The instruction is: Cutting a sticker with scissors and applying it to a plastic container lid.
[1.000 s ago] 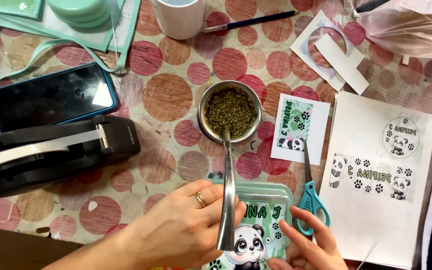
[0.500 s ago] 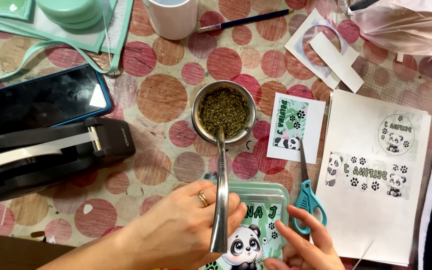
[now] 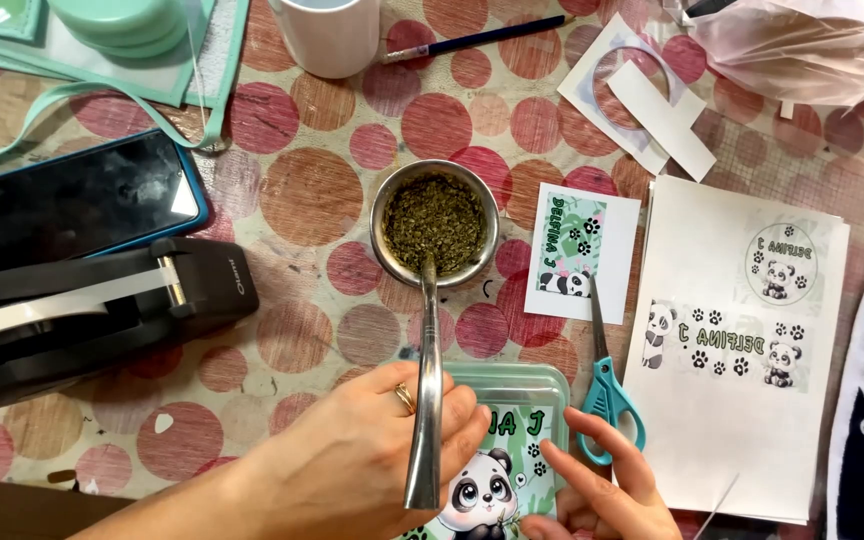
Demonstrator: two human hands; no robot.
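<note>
Under both hands (image 3: 372, 450) lies the panda-stickered green lid (image 3: 512, 400).

Dark phone screen (image 3: 70, 205) left; panda labels (image 3: 569, 246) right

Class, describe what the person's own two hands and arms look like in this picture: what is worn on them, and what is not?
Both are bare: no gloves, and no sleeves in view. The left hand wears a gold-coloured ring on one finger, and its forearm is uncovered down to the picture's edge. The right hand shows no ring or watch; only its fingers and part of the palm are in view.
</note>
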